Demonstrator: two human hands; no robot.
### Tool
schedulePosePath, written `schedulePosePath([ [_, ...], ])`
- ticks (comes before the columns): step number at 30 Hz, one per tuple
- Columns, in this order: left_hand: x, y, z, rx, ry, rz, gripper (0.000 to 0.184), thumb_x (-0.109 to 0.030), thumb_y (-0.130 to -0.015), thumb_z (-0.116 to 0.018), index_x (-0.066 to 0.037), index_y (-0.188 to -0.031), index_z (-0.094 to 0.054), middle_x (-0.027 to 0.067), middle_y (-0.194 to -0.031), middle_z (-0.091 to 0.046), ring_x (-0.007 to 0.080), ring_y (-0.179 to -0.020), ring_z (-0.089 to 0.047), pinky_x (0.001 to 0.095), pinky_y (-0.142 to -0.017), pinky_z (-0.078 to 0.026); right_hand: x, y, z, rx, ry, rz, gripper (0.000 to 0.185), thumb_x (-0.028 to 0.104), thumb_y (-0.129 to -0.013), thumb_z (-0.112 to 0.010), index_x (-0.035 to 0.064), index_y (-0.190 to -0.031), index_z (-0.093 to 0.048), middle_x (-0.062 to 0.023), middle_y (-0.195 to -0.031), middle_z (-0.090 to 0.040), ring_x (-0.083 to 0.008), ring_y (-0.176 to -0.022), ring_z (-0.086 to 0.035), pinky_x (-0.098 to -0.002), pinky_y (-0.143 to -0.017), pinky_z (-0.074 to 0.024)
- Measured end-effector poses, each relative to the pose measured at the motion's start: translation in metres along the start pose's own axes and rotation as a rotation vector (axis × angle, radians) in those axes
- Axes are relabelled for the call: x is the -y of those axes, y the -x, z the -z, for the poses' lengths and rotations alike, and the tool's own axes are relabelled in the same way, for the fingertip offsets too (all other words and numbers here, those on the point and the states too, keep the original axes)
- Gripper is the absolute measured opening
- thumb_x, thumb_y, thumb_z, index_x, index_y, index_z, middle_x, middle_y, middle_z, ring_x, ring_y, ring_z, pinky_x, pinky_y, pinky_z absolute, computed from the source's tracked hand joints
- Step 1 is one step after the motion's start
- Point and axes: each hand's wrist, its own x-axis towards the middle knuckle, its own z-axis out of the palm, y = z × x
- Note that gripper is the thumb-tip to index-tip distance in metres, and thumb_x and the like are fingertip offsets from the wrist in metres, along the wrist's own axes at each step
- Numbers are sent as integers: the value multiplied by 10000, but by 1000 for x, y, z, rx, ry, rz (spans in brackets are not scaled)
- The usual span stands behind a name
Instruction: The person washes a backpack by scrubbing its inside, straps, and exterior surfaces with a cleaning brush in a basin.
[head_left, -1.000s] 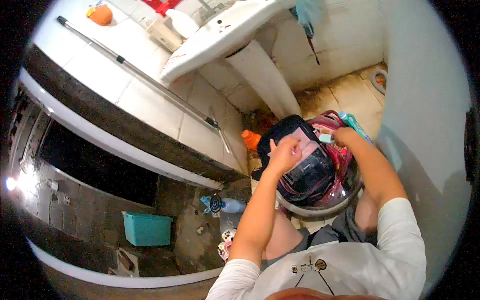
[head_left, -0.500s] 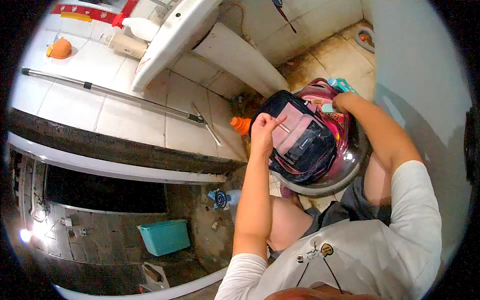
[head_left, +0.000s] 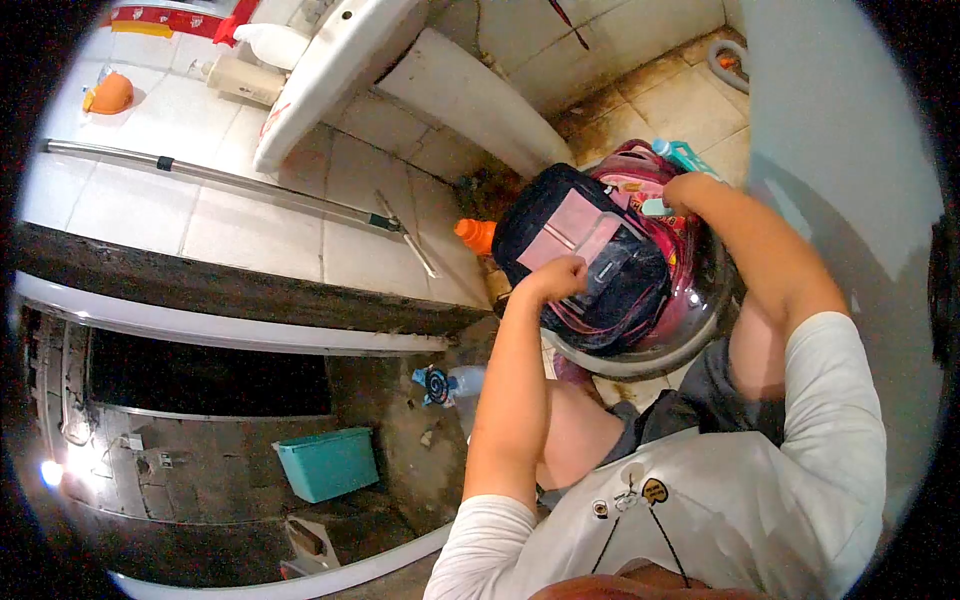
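Observation:
A dark navy backpack with a pink front pocket panel lies on top of a round basin with a clear rim. Under and beside it is a pink and red patterned bag. My left hand is closed at the lower edge of the pocket; what its fingers hold, if anything, is hidden. Over the patterned bag, my right hand closes on a small pale mint-green piece, whose kind I cannot make out. Just behind that hand is a turquoise bottle.
An orange bottle lies left of the basin. A white sink pedestal stands beyond. A metal pole leans along the tiles. To the lower left is a teal bin; a grey wall bounds the right.
My left hand has moved down and right across the backpack's pocket, and its fingers have curled in. My right hand stays nearly in place. The view has shifted slightly.

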Motion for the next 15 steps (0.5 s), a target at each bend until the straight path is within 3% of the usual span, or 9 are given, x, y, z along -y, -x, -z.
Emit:
schedulePosePath([
  [4, -14, -5, 1, 113, 89, 4, 151, -130, -684, -593, -57, -709, -463, 50, -644, -503, 166, -643, -464, 315, -586, -397, 8, 1, 5, 70, 56, -10, 520, 151, -637, -656, 199, -1147, -566, -87, -1046, -617, -272, -927, -600, -376, -778, -477],
  [6, -15, -5, 1, 38, 30, 50, 158, -132, -676, -609, -72, -705, -466, 59, -636, -492, 174, -637, -465, 325, -584, -399, 3, -14, -3, 73, 0, -28, 524, 153, -632, -665, 195, -1145, -568, -86, -1049, -616, -272, -928, -599, -376, -781, -476],
  [10, -7, -12, -2, 82, 29, 35, 160, -136, -678, -611, -73, -707, -467, 65, -634, -488, 185, -627, -464, 334, -586, -403, 2, -9, 0, 101, 49, 15, 524, 148, -631, -663, 187, -1145, -567, -91, -1047, -616, -277, -930, -598, -380, -772, -479],
  [15, -4, -15, -7, 24, -11, 10, 154, -165, -761, -543, -16, -761, -502, 120, -685, -545, 218, -651, -513, 360, -625, -427, 7, 9, 7, 89, 91, 54, 507, 150, -642, -645, 184, -1143, -569, -98, -1042, -617, -283, -928, -598, -384, -771, -480],
])
